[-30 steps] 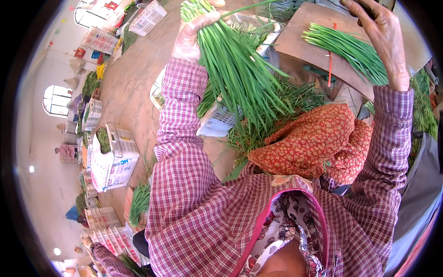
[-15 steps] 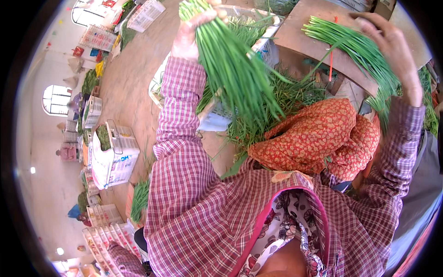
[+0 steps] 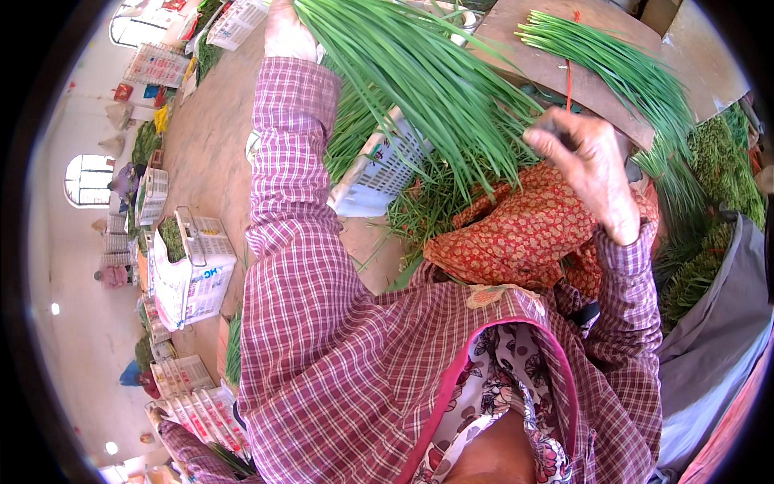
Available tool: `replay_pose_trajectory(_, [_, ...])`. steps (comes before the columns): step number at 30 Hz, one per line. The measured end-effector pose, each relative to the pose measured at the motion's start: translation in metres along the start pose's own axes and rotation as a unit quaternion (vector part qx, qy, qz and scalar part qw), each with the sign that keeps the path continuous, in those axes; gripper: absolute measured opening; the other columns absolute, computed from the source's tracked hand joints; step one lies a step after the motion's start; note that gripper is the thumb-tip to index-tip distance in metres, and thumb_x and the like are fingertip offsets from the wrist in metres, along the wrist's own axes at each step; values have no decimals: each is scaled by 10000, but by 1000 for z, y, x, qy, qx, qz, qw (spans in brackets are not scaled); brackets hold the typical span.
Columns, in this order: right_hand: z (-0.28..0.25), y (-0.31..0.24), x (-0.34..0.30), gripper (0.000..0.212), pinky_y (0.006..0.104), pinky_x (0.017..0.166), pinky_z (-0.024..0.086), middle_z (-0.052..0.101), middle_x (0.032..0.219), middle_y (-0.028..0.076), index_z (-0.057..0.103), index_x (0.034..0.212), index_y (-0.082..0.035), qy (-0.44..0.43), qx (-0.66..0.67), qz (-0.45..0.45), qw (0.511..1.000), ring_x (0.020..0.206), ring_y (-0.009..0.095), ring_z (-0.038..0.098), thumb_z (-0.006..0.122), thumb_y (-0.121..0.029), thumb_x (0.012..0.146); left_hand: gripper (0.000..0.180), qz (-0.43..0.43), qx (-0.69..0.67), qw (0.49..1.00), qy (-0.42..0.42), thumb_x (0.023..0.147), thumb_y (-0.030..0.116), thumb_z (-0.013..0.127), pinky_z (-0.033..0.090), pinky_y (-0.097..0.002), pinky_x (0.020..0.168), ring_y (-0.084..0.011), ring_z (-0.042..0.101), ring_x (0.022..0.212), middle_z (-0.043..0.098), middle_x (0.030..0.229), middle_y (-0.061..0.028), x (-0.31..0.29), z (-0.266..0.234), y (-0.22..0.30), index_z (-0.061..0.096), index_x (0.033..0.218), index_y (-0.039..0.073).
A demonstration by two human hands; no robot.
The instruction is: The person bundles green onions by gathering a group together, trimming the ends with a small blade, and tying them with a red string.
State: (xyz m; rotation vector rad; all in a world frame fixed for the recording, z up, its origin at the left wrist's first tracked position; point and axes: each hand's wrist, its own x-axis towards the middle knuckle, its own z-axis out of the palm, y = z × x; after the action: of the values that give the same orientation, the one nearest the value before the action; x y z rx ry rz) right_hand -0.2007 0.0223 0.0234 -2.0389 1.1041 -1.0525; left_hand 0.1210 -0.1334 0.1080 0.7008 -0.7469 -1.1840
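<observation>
My left hand [image 3: 284, 34], at the top edge, grips a thick bunch of garlic chives [image 3: 419, 73] by the pale stem end. The long green leaves fan out to the right and downward. Beside their tips is my right hand [image 3: 592, 165], its fingers curled in toward the thumb. Whether a leaf lies between them I cannot make out. Another bunch of chives [image 3: 609, 64] rests on a brown board [image 3: 625, 28], with a red tie [image 3: 568, 85] running under it. Below my left hand's bunch stands a pale plastic crate [image 3: 387, 165] with more chives inside.
Loose green leaves [image 3: 431, 214] lie on the floor by my red patterned knee cloth [image 3: 516, 234]. More greens [image 3: 721, 157] and a grey sheet [image 3: 717, 323] are at the right. A white crate [image 3: 197, 270] stands at the left, with several crates and people farther off.
My left hand and its bunch have shifted up and left, the leaves swinging out rightward. My right hand has come down and left from above the tied-off bunch on the board to the leaf tips.
</observation>
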Motion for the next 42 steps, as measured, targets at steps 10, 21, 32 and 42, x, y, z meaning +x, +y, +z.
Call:
replay_pose_trajectory(10, [78,16,-26,191,429,705,553,693,889,213,677,1058,2,-76,77,-20,994,775,368,686,604,-120,929,164,1,76,997,32,905,197,640,556,-367,616,-228,633,676,638,807,-74,-3,16,0,624,1004,67])
replay_pose_trajectory(21, [130,62,-6,289,480,644,537,677,814,238,637,1123,-1,113,-72,-11,991,744,425,661,650,-204,918,186,70,79,994,6,851,170,710,551,-365,626,-215,639,709,645,836,-73,28,6,-16,606,967,68])
replay_pose_trajectory(32, [131,49,18,378,334,666,504,696,769,125,643,999,62,104,131,148,975,666,166,609,749,-278,874,166,-20,-2,1000,-1,868,170,686,548,-399,619,-239,623,695,645,865,-81,39,-6,-25,604,977,76])
replay_pose_trajectory(42, [135,59,25,342,318,595,474,639,662,73,663,863,52,112,201,171,958,599,121,534,758,-276,841,249,19,36,999,7,872,161,673,548,-409,715,-241,620,824,641,1020,-95,41,-5,-29,597,1098,91])
